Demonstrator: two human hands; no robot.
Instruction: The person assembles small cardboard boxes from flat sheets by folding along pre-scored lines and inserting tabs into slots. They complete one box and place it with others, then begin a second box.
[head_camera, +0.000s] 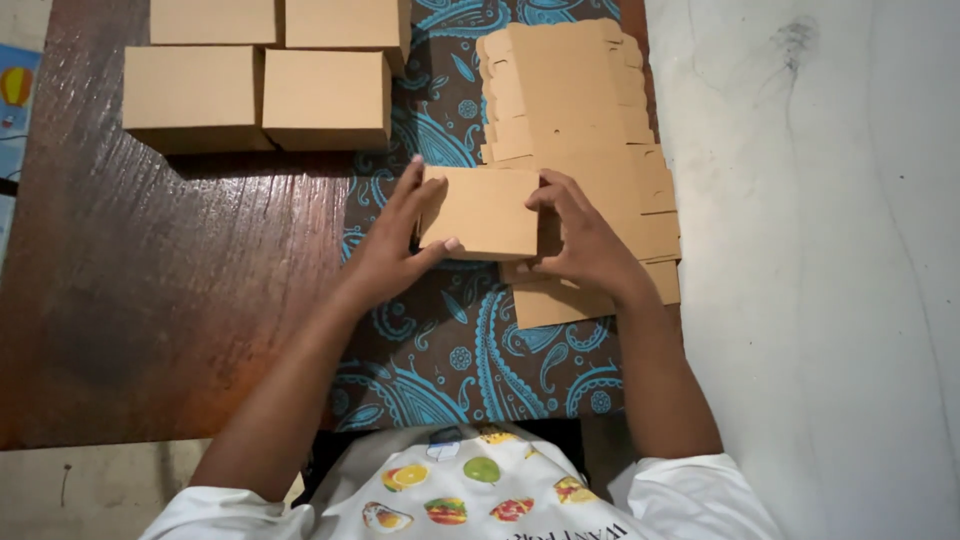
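Note:
A small brown cardboard box sits between both my hands above a paisley cloth. My left hand grips its left side, thumb pressed on the lower front edge. My right hand clasps its right side with fingers curled over the edge. Under and behind the box lies a stack of flat die-cut cardboard blanks, fanned out toward me.
Several folded brown boxes stand grouped at the far left on the dark wooden table. A brown cloth with a blue paisley pattern covers the table's right part. A pale floor lies to the right.

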